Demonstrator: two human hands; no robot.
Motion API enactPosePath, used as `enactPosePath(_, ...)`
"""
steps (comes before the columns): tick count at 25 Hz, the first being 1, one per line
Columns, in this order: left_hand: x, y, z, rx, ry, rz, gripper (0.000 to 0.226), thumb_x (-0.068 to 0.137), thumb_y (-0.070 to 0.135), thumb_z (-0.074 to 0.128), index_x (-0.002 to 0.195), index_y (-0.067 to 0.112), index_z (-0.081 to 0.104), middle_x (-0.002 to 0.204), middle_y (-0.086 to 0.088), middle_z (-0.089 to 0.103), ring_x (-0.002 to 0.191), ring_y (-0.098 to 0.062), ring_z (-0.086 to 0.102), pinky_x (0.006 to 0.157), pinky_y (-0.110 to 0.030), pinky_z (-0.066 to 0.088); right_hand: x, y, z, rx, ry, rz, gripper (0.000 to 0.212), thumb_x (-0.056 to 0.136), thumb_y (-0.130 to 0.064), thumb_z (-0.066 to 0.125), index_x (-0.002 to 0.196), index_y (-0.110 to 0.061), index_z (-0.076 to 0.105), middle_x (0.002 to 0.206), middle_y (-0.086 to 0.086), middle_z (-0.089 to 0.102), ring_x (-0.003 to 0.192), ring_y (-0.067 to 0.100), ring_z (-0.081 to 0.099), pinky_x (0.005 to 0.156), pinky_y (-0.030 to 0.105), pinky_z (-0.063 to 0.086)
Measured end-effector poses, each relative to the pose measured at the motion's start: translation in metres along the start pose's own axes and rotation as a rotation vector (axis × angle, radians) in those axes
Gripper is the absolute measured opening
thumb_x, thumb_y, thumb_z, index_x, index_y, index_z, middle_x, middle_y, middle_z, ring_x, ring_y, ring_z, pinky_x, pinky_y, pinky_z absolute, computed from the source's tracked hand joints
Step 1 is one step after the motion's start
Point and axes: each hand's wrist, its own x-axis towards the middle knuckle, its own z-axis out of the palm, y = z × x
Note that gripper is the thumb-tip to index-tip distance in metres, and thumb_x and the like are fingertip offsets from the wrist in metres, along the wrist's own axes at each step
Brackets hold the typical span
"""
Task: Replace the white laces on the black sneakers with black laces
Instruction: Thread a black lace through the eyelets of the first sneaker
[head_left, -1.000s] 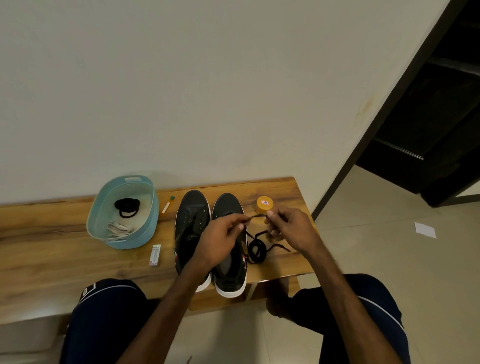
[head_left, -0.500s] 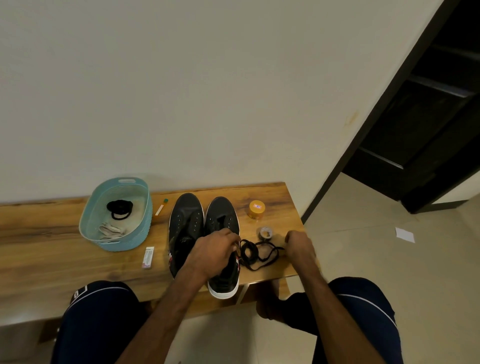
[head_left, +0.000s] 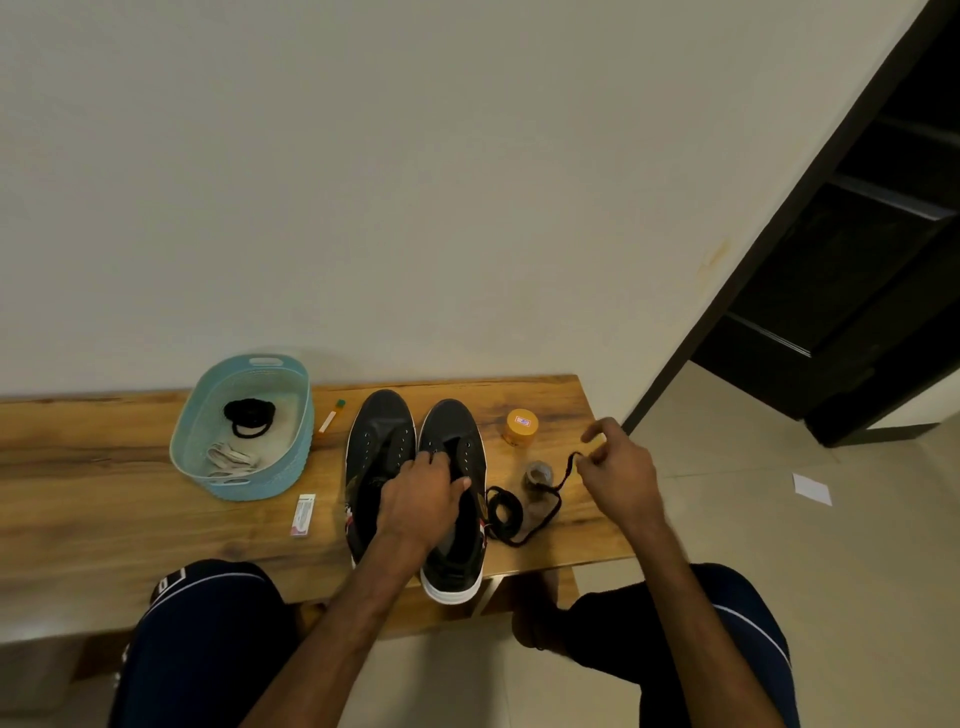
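Note:
Two black sneakers stand side by side on the wooden bench (head_left: 104, 457), toes to the wall, both without laces. My left hand (head_left: 423, 501) lies over the tongue of the right sneaker (head_left: 454, 519) and grips it, with one lace end at its fingertips. The left sneaker (head_left: 376, 452) is untouched. A black lace (head_left: 511, 512) is coiled on the bench just right of the shoes. My right hand (head_left: 618, 467) pinches the lace's other end, lifted above the bench.
A light blue basket (head_left: 241, 426) at the left holds a coiled black lace (head_left: 249, 415) and white laces (head_left: 228, 457). An orange-lidded jar (head_left: 520, 426), a small clear jar (head_left: 537, 475), a marker (head_left: 331, 417) and a small white packet (head_left: 303, 514) lie around. A dark doorway is at right.
My hands dropped from holding the lace stretched in the air. The left hand settled on the right sneaker's tongue; the right hand went down to the bench and lifted one lace end rightward.

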Motion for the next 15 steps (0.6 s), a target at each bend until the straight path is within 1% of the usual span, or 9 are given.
enactPosePath(1, 0.001, 0.0, 0.003, 0.017, -0.024, -0.006, 0.039, 0.101, 0.047, 0.046, 0.13, 0.021, 0.05, 0.126, -0.002, 0.054, 0.113, -0.016, 0.055, 0.086, -0.031, 0.05, -0.004, -0.006, -0.008, 0.185, -0.058, -0.016, 0.011, 0.089, -0.015, 0.069, 0.096, -0.023, 0.065, 0.077, 0.0, 0.071, 0.068, 0.017, 0.068, 0.062, 0.031, 0.057)
enactPosePath(3, 0.002, -0.001, 0.009, 0.024, -0.053, -0.01, 0.045, 0.101, 0.047, 0.046, 0.137, 0.02, 0.045, 0.135, -0.004, 0.047, 0.122, -0.019, 0.05, 0.091, -0.033, 0.051, -0.013, -0.011, -0.018, 0.498, -0.186, 0.007, 0.011, 0.09, -0.01, 0.07, 0.095, -0.018, 0.074, 0.086, 0.005, 0.074, 0.08, 0.019, 0.07, 0.075, 0.032, 0.061)
enactPosePath(5, 0.003, 0.0, 0.012, 0.011, -0.052, -0.007, 0.049, 0.1, 0.045, 0.048, 0.143, 0.022, 0.039, 0.14, -0.006, 0.043, 0.125, -0.02, 0.047, 0.092, -0.034, 0.053, -0.014, -0.01, -0.023, 0.632, -0.253, 0.009, 0.018, 0.088, -0.005, 0.072, 0.105, -0.012, 0.075, 0.097, 0.01, 0.074, 0.093, 0.021, 0.07, 0.085, 0.033, 0.06)
enactPosePath(8, 0.005, -0.002, 0.015, 0.04, -0.05, 0.025, 0.045, 0.101, 0.037, 0.049, 0.143, 0.023, 0.041, 0.142, -0.006, 0.04, 0.127, -0.021, 0.045, 0.093, -0.033, 0.053, -0.012, -0.01, -0.017, 0.603, -0.231, -0.025, 0.025, 0.087, -0.003, 0.073, 0.111, -0.008, 0.074, 0.099, 0.006, 0.075, 0.099, 0.02, 0.07, 0.088, 0.03, 0.058)
enactPosePath(10, 0.008, -0.004, 0.015, 0.038, -0.022, 0.013, 0.039, 0.102, 0.039, 0.044, 0.136, 0.021, 0.049, 0.139, -0.006, 0.042, 0.124, -0.02, 0.045, 0.094, -0.034, 0.052, -0.011, -0.01, -0.01, 0.592, -0.145, -0.052, 0.017, 0.09, -0.01, 0.072, 0.106, -0.012, 0.076, 0.094, 0.0, 0.076, 0.093, 0.016, 0.071, 0.081, 0.03, 0.059)
enactPosePath(12, 0.013, -0.002, 0.016, 0.025, -0.005, -0.003, 0.041, 0.103, 0.046, 0.039, 0.129, 0.02, 0.056, 0.135, -0.005, 0.045, 0.121, -0.019, 0.046, 0.096, -0.036, 0.05, -0.004, -0.009, -0.004, 0.568, -0.046, -0.084, 0.011, 0.093, -0.02, 0.069, 0.1, -0.017, 0.078, 0.09, -0.004, 0.075, 0.088, 0.012, 0.07, 0.07, 0.028, 0.061)
enactPosePath(13, 0.014, -0.001, 0.016, 0.029, -0.009, -0.003, 0.043, 0.103, 0.048, 0.038, 0.126, 0.019, 0.057, 0.133, -0.005, 0.046, 0.12, -0.019, 0.047, 0.096, -0.038, 0.049, 0.002, -0.009, 0.001, 0.503, -0.033, -0.077, 0.012, 0.095, -0.023, 0.066, 0.097, -0.018, 0.077, 0.091, -0.006, 0.074, 0.087, 0.011, 0.069, 0.067, 0.029, 0.061)
enactPosePath(14, 0.016, 0.0, 0.018, 0.031, -0.016, -0.003, 0.044, 0.102, 0.05, 0.038, 0.124, 0.018, 0.059, 0.131, -0.004, 0.047, 0.119, -0.019, 0.047, 0.097, -0.038, 0.049, 0.009, -0.009, 0.008, 0.42, -0.079, -0.051, 0.014, 0.097, -0.023, 0.063, 0.094, -0.018, 0.075, 0.093, -0.005, 0.073, 0.087, 0.012, 0.068, 0.067, 0.031, 0.061)
enactPosePath(15, 0.016, 0.002, 0.019, 0.02, -0.023, -0.008, 0.044, 0.102, 0.05, 0.038, 0.121, 0.017, 0.061, 0.129, -0.004, 0.047, 0.118, -0.019, 0.047, 0.097, -0.038, 0.049, 0.015, -0.009, 0.017, 0.337, -0.175, -0.003, 0.016, 0.099, -0.022, 0.059, 0.093, -0.017, 0.072, 0.096, -0.002, 0.072, 0.088, 0.014, 0.067, 0.069, 0.033, 0.06)
